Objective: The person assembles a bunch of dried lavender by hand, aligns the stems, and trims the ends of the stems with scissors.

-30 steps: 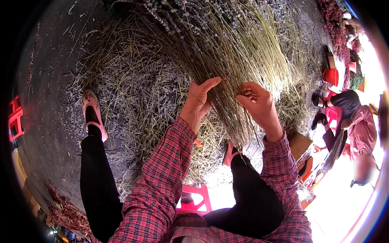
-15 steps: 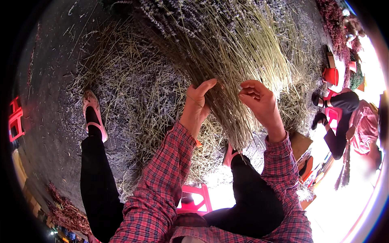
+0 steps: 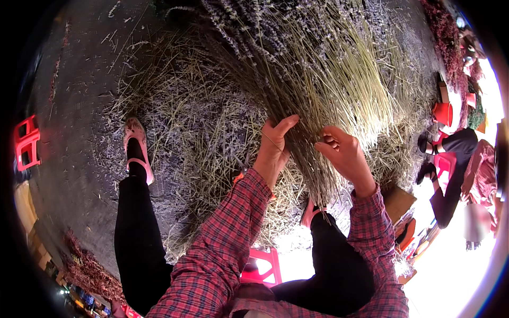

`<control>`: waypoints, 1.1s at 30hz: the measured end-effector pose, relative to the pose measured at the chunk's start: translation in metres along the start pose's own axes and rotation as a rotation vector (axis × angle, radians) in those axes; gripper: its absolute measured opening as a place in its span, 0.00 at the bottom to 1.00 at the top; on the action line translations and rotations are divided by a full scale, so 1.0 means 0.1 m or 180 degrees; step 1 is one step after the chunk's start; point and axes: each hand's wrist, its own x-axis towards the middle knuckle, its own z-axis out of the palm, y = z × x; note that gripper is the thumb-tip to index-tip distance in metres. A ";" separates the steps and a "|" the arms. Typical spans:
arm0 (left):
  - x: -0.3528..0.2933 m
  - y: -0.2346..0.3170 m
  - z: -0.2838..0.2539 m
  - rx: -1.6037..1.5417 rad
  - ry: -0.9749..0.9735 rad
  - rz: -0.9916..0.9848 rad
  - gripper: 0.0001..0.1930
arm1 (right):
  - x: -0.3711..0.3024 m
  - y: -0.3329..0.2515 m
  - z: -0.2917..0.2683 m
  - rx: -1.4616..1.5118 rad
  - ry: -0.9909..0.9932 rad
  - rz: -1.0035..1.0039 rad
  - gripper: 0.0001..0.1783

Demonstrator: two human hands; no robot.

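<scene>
A thick sheaf of dried lavender (image 3: 323, 69) slants in front of me, purple flower heads at the far end and bare stems pointing toward my lap. My left hand (image 3: 273, 148) is wrapped round the lower stems from the left, its thumb lying across the top. On the other side, my right hand (image 3: 344, 158) is closed, with curled fingers and thumb right against the edge of the stems. What sits between those fingertips is too small to make out.
Loose lavender stalks (image 3: 196, 138) litter the dark floor between my feet. A red stool (image 3: 27, 142) stands far left, with a red bucket (image 3: 442, 113) far right. Another person (image 3: 461, 164) sits at the right near dark red dried plants (image 3: 445, 37). A cardboard box (image 3: 398, 204) lies beside my right forearm.
The whole view has shifted a little. My right hand has come slightly lower and in against the stems, while my left hand keeps its hold on the lavender.
</scene>
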 end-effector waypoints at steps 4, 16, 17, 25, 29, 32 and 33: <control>-0.03 0.04 0.01 -0.0178 -0.0541 -0.0168 0.21 | 0.00 0.01 0.01 -0.0070 -0.0058 -0.0093 0.15; -0.09 0.07 0.06 0.0602 -0.0519 0.0375 0.20 | -0.02 0.05 -0.08 0.0411 -0.0103 -0.0347 0.14; -0.10 0.07 0.06 0.0432 -0.0472 0.0263 0.19 | -0.02 0.06 -0.07 0.0419 -0.0145 -0.0337 0.14; -0.14 0.07 0.02 -0.0182 -0.0487 -0.0041 0.15 | -0.02 0.05 -0.02 0.0038 -0.0018 -0.0392 0.12; -0.11 0.09 0.00 0.0143 -0.0577 0.0060 0.14 | -0.03 -0.04 0.04 -0.0576 0.0005 -0.0584 0.11; -0.10 0.10 -0.02 0.0096 -0.0693 0.0013 0.12 | -0.03 -0.01 0.05 -0.0512 0.0043 -0.0505 0.11; -0.10 0.10 -0.01 0.0101 -0.0684 -0.0012 0.12 | -0.02 0.01 0.04 -0.0449 0.0043 -0.0470 0.11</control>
